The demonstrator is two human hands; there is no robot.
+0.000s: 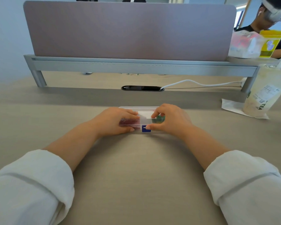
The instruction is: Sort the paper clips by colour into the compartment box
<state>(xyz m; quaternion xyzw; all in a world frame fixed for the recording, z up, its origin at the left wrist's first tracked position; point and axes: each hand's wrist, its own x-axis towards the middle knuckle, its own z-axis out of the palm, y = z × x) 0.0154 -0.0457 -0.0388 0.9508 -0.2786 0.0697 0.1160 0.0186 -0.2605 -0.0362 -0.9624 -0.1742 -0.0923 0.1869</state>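
A small clear plastic compartment box (143,118) lies on the table's middle, with a blue latch (146,129) on its near edge. Red paper clips (128,122) show through its left part and green ones (159,119) through its right part. My left hand (115,121) grips the box's left end, fingers on top and thumb at the near edge. My right hand (170,120) holds the right end, fingers curled on the lid and thumb pressing by the blue latch. Whether the lid is fully down cannot be told.
A grey desk divider (128,30) on a metal frame stands behind. A black cable port (142,88) with a white cable lies beyond the box. An iced drink cup (264,91) on a napkin stands at right. Another person sits far right.
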